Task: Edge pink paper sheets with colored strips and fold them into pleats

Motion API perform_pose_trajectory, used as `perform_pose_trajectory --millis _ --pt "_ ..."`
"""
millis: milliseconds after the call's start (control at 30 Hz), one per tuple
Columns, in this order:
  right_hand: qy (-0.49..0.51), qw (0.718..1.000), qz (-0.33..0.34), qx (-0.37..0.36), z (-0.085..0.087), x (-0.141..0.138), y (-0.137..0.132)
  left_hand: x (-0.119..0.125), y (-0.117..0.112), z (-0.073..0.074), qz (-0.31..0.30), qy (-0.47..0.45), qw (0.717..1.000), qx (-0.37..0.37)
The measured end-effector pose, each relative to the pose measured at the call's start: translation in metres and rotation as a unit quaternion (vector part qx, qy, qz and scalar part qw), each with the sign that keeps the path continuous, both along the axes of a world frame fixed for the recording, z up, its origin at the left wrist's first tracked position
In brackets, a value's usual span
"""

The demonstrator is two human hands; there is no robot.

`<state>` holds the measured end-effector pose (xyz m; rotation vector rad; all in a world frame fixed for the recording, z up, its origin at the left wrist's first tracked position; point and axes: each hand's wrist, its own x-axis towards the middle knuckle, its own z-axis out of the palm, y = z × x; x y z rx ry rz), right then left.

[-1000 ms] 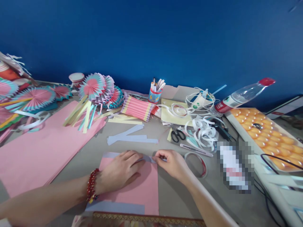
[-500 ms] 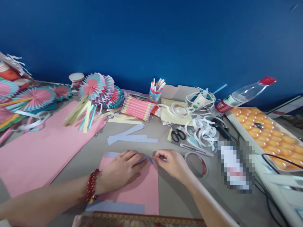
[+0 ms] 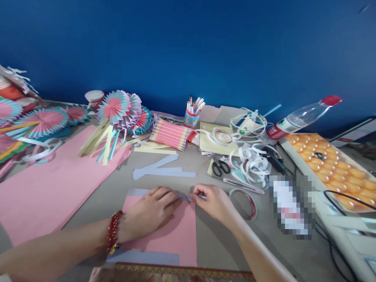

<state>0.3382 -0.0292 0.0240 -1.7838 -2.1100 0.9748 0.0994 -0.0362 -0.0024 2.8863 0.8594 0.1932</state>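
A pink sheet of paper (image 3: 180, 231) lies in front of me. One lavender paper strip (image 3: 184, 197) runs along its far edge, and another lavender strip (image 3: 149, 257) lies along the near edge. My left hand (image 3: 151, 213), with a red beaded bracelet at the wrist, rests flat over the sheet, fingertips on the far strip. At the sheet's far right corner, my right hand (image 3: 213, 199) pinches the end of that strip, which lifts slightly between the hands. The fingers hide part of the strip.
Loose lavender strips (image 3: 164, 171) lie just beyond. To the right are a tape roll (image 3: 254, 207), a craft knife (image 3: 243, 186), black-handled scissors (image 3: 221, 168) and curled white strips (image 3: 252, 164). Stacked pink paper (image 3: 49, 184) and folded paper fans (image 3: 114, 109) occupy the left.
Almost nothing differs. My right hand's knuckles sit very slightly higher, still pinching the strip's end; my left hand stays in place.
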Motion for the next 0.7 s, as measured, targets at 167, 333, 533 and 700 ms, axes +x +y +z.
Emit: perform_pose_trajectory --millis 167,333,533,700 --pt "-0.042 0.999 0.007 0.002 0.006 0.001 -0.004 0.002 0.001 0.001 0.000 0.014 1.000 0.003" --pt "-0.123 0.992 0.000 0.026 0.008 0.009 -0.007 0.004 0.001 0.004 0.006 0.017 1.000 -0.006" --pt "-0.104 0.994 -0.002 0.020 0.006 0.017 -0.005 0.003 -0.001 0.002 0.010 0.005 1.000 -0.007" --pt "-0.093 0.996 -0.001 0.018 0.005 0.017 -0.004 0.001 0.000 0.002 0.007 -0.001 1.000 -0.011"
